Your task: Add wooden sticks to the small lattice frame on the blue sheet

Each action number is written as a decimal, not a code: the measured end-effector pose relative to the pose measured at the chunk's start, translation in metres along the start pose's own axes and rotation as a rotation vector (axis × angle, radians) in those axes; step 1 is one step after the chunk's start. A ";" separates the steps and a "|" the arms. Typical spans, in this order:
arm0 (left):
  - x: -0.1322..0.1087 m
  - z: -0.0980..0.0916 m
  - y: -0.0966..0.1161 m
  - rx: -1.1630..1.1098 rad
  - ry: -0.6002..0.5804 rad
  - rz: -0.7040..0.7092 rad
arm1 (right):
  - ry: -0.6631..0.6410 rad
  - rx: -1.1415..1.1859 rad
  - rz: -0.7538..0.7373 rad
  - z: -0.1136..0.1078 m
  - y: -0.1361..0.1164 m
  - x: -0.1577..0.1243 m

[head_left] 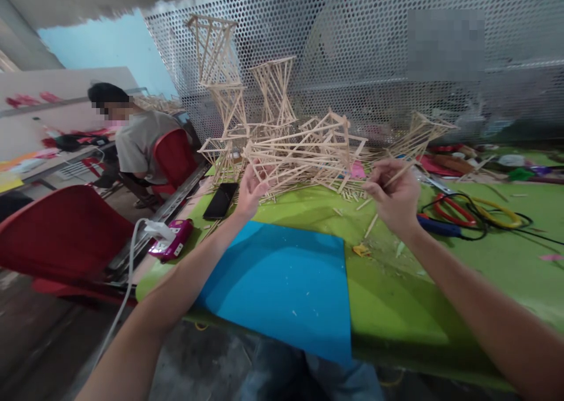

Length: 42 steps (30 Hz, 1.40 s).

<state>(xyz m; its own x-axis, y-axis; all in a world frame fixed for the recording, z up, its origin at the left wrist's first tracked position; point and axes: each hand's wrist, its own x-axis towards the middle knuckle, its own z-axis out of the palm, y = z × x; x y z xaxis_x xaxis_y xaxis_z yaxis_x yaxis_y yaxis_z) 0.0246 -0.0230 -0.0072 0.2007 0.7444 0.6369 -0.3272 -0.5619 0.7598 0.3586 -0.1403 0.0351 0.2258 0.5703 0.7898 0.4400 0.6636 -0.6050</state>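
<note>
Left hand (252,191) gripping frame (299,154), right hand (396,195) pinching stick (399,174)

The left thumb and fingers are clamping the frame's left end, some fingertips disappearing behind its sticks. The right thumb and forefinger are pressing together on the stick, the other fingers curling; blur is softening the contact. The frame is lying crosswise beyond the blue sheet (282,277), its right end blending into the pile (328,184); whether they are touching is unclear. Both forearms are slanting inward, the view's edge cutting them off.
</note>
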 end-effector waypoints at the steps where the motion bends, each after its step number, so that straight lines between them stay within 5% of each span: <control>1: 0.000 -0.001 -0.001 0.010 -0.005 -0.003 | -0.023 -0.021 0.001 -0.001 -0.001 -0.001; 5: -0.004 0.002 -0.001 0.027 -0.026 -0.023 | -0.091 -0.166 -0.044 -0.002 -0.006 -0.005; 15: -0.012 0.022 0.023 -0.042 -0.048 -0.155 | 0.066 -0.377 -0.110 0.001 -0.017 -0.008; 24: -0.011 0.023 0.020 -0.041 -0.053 -0.336 | 0.050 -0.413 -0.179 -0.007 -0.014 -0.005; 31: -0.013 0.036 0.047 -0.020 -0.128 -0.137 | 0.064 -0.481 -0.177 -0.014 -0.009 -0.001; 36: -0.015 0.036 0.048 0.088 -0.009 0.001 | 0.028 -0.537 -0.138 -0.017 -0.007 0.005; 42: -0.016 0.030 0.044 0.121 0.074 -0.005 | 0.008 -0.495 -0.054 -0.017 -0.003 0.008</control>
<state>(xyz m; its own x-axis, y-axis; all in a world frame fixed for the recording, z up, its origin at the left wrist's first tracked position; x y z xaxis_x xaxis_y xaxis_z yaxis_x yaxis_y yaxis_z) 0.0347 -0.0707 0.0202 0.1321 0.7693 0.6250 -0.2121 -0.5940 0.7760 0.3737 -0.1462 0.0451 0.1972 0.5363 0.8206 0.8104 0.3819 -0.4443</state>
